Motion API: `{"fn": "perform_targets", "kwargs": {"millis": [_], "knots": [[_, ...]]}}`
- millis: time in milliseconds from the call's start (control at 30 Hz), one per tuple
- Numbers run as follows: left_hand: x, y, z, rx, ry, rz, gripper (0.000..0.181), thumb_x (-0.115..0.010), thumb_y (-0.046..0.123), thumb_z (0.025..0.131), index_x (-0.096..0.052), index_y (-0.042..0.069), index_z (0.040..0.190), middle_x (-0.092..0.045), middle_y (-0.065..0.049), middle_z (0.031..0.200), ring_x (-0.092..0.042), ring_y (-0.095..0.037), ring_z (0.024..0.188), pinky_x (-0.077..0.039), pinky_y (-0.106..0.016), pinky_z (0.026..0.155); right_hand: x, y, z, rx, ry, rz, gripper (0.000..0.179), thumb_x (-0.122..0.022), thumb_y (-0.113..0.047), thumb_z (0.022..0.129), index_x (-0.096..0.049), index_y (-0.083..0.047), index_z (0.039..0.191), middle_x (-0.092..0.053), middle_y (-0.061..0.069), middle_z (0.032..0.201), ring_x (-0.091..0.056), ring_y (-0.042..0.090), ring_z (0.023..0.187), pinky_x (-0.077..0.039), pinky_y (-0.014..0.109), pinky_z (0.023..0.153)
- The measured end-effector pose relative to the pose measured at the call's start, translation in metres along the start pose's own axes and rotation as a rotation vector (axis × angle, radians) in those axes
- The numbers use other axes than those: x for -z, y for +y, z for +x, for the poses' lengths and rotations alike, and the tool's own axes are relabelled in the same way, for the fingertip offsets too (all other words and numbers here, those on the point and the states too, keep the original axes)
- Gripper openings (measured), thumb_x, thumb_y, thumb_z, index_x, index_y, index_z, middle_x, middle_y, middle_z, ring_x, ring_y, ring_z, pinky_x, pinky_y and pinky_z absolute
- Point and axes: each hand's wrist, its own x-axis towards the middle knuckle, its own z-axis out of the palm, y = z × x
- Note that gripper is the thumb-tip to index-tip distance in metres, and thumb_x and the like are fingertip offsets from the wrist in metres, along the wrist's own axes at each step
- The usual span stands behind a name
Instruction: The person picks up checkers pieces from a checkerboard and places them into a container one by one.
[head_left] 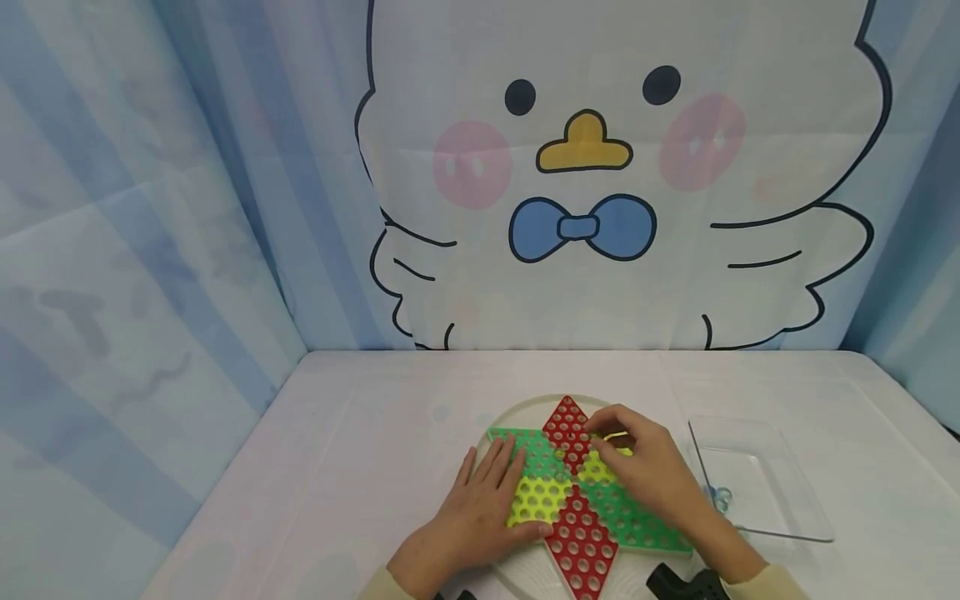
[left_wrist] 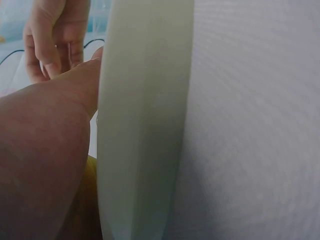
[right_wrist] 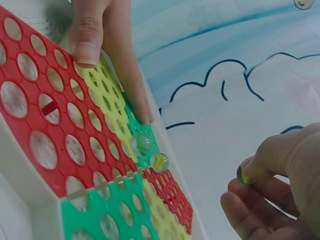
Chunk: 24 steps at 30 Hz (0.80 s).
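A round pale Chinese checkers board (head_left: 581, 546) has a red, yellow and green star full of holes. My left hand (head_left: 483, 504) lies on its left side, fingers spread over the green and yellow sections, thumb at the red one. My right hand (head_left: 647, 462) is held above the upper right of the star. Between its thumb and fingertip it pinches a glass marble (right_wrist: 243, 175) with yellow-green inside, off the board. A clear marble (right_wrist: 142, 143) and a marble with a yellow swirl (right_wrist: 160, 162) sit on the board near the star's centre.
Right of the board stands a clear square tray (head_left: 795, 500) with a few bluish glass marbles (head_left: 722, 498) at its left side. A white cloth covers the table (head_left: 337, 450). Behind it hangs a curtain (head_left: 420, 167) printed with a cartoon bird.
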Motion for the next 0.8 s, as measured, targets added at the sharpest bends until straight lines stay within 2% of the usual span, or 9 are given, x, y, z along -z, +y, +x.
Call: {"fn": "perform_targets", "kwargs": {"millis": [267, 500, 733, 800], "knots": [[-0.001, 0.000, 0.000, 0.001, -0.006, -0.003, 0.096, -0.039, 0.076, 0.092, -0.017, 0.011, 0.160, -0.009, -0.009, 0.168, -0.009, -0.025, 0.156, -0.011, -0.055, 0.124, 0.016, -0.003, -0.003, -0.020, 0.030, -0.035, 0.016, -0.068, -0.003, 0.092, -0.066, -0.009, 0.106, -0.070, 0.006, 0.104, -0.067, 0.016, 0.096, -0.057, 0.021, 0.078], [-0.002, -0.001, 0.000, 0.004, -0.005, -0.005, 0.097, -0.039, 0.076, 0.091, -0.017, 0.012, 0.160, -0.009, -0.009, 0.168, -0.009, -0.025, 0.156, -0.010, -0.055, 0.124, 0.030, -0.002, -0.005, -0.069, 0.040, -0.077, 0.018, -0.068, -0.005, 0.093, -0.065, -0.009, 0.110, -0.069, 0.007, 0.107, -0.067, 0.019, 0.099, -0.055, 0.014, 0.078], [-0.001, 0.000, -0.001, -0.004, 0.001, -0.008, 0.096, -0.038, 0.076, 0.092, -0.017, 0.011, 0.160, -0.008, -0.010, 0.168, -0.009, -0.026, 0.156, -0.011, -0.055, 0.124, 0.044, 0.003, -0.008, -0.051, 0.085, -0.092, 0.018, -0.068, -0.007, 0.093, -0.065, -0.010, 0.110, -0.068, 0.005, 0.108, -0.060, -0.003, 0.096, -0.052, 0.009, 0.077], [-0.001, -0.001, 0.000, -0.004, -0.001, -0.008, 0.096, -0.038, 0.075, 0.092, -0.016, 0.011, 0.160, -0.008, -0.009, 0.168, -0.009, -0.026, 0.156, -0.010, -0.055, 0.124, 0.048, 0.005, -0.009, -0.063, 0.095, -0.105, 0.017, -0.068, -0.008, 0.093, -0.065, -0.010, 0.110, -0.068, 0.005, 0.108, -0.059, -0.006, 0.096, -0.050, 0.006, 0.078]]}}
